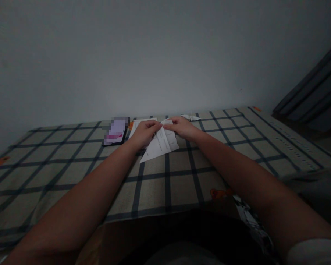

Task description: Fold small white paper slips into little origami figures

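A white sheet of paper (162, 144) with faint print is between my two hands above the table. It is folded at the top, one corner points down to the left, and its right edge looks torn. My left hand (146, 133) pinches its upper left part with thumb and fingers. On the other side my right hand (182, 127) grips the upper right part, its thumb tip close to the left thumb. The fingers behind the paper are hidden. More white paper (135, 125) lies on the table behind my left hand.
A phone (116, 131) with a lit, blurred screen lies left of my hands. A small folded paper piece (191, 117) rests beyond my right hand. The checked tablecloth (168, 187) reaches to the grey wall (154, 59). A dark curtain (314, 84) hangs at the right.
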Tool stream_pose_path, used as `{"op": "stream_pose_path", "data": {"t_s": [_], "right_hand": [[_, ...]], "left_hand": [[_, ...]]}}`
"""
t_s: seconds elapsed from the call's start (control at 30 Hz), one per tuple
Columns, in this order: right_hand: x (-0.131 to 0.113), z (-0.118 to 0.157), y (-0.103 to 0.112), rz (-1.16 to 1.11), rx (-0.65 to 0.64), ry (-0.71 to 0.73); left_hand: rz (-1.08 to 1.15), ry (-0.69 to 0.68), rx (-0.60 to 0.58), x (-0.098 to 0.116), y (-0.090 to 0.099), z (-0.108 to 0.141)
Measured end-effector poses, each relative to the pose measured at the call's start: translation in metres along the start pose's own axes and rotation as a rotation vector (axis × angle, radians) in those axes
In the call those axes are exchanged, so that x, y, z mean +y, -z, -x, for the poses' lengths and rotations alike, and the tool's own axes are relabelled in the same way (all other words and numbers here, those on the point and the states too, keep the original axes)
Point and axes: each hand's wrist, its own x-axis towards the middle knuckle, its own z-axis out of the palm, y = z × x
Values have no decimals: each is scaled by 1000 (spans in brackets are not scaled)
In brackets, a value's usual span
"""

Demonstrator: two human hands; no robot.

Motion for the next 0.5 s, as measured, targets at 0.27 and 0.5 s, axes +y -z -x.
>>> {"op": "stream_pose_path", "data": {"t_s": [0.27, 0.5], "right_hand": [[-5, 0, -2, 152, 82, 120], [-4, 2, 1, -27, 20, -2]], "left_hand": [[190, 54, 18, 0, -5, -1], [44, 24, 62, 0, -1, -2]]}}
